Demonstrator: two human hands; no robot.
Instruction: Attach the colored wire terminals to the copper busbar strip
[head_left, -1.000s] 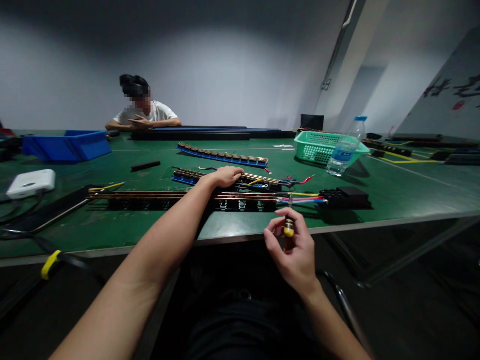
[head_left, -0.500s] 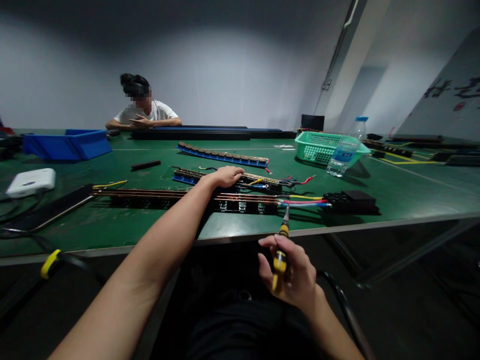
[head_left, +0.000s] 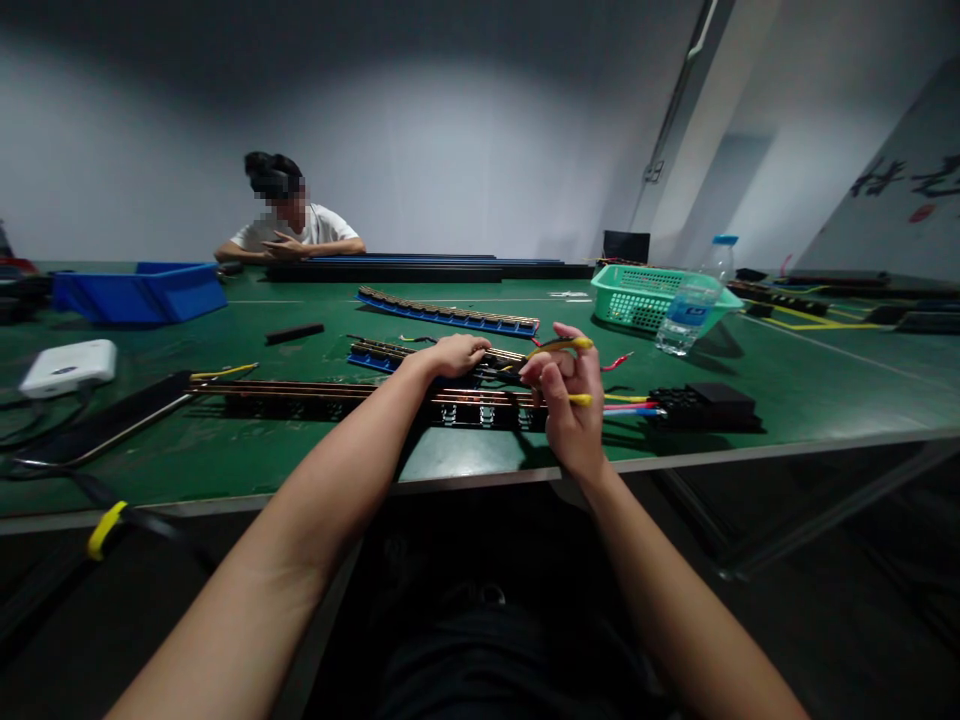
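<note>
My left hand lies over a short blue-and-black strip with brass-coloured bars, its fingers curled down on it. My right hand grips a pair of pliers with yellow-and-black handles. The handles are spread apart, and the jaws point left toward the wires near the short strip's right end. What the jaws touch is too unclear to make out. In front runs a long black strip with copper bars. Yellow, red and blue wires join it to a black block.
Another blue strip lies behind. A green basket and a water bottle stand at right. At left are a blue bin and a white box. A person sits across the table.
My right hand has moved up and forward with the pliers, from below the table's front edge to over the strips. The plier handles now show apart. My left hand stays in place.
</note>
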